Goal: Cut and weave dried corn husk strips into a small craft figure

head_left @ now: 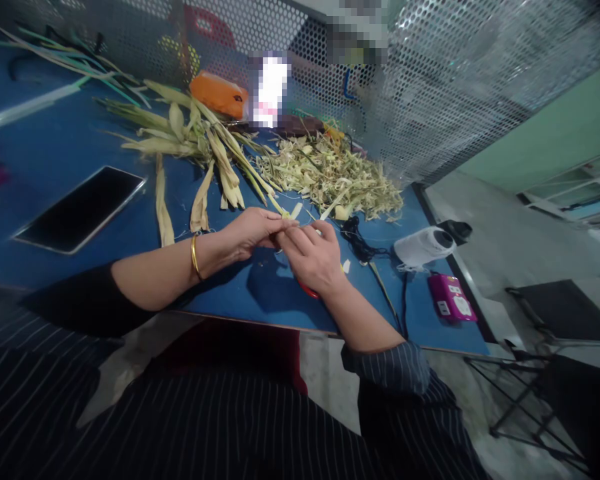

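Over the blue table, my left hand (253, 230) and my right hand (313, 257) meet, fingertips pinched together. A short pale corn husk strip (296, 211) sticks up from between the fingers, and a thin thread seems to run there too. The part gripped inside is hidden by the fingers. Below my right palm shows a curved red piece (308, 289), mostly covered; whether it is held or lies on the table I cannot tell. Just beyond the hands lie long dried corn husks (225, 163) and a heap of shredded husk (335, 177).
A dark-screened phone (83, 208) lies at left. To the right are black thread (360, 240), a white thread cone (424, 245) and a magenta packet (453, 298). An orange packet (219, 95) stands by the perforated metal panel (410, 80) at the back.
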`<state>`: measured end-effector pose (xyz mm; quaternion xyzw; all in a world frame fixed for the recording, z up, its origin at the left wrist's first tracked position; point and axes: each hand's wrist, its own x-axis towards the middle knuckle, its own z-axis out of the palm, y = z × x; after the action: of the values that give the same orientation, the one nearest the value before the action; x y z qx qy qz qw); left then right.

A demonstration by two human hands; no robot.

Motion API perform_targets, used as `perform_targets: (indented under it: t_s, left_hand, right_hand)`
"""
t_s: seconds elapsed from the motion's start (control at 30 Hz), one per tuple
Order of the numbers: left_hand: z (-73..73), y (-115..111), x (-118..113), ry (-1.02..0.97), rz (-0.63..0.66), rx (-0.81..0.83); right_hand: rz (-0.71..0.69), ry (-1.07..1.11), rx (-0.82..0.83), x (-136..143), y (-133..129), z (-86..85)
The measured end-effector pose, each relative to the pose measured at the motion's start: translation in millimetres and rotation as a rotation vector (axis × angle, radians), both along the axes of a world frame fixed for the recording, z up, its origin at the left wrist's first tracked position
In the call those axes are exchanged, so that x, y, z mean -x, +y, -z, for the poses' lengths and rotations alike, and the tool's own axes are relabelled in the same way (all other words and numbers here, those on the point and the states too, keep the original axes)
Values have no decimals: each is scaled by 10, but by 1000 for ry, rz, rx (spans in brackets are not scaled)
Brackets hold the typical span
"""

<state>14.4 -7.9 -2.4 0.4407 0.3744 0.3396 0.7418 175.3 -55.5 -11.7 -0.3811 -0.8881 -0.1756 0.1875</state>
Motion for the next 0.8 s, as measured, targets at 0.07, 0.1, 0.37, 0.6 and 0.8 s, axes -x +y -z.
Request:
perform_targets:
  t_s: [0.07, 0.1, 0.37, 0.6, 0.8]
  left_hand:
    - [-30, 21, 31, -30, 61, -8]
    - [-50, 32, 47, -32, 89, -14]
    - [-124, -11, 38, 16, -66, -74]
    - [-131, -25, 33, -27, -128, -52]
    - [-217, 12, 94, 35, -39, -66]
  right_hand:
    - [40, 65, -75, -19, 2, 8]
    - [54, 100, -114, -30, 2, 9]
    - [34, 218, -22, -113, -74, 49]
    - [-94, 258, 157, -101, -112, 52]
    - [208, 598, -46, -109, -20, -90]
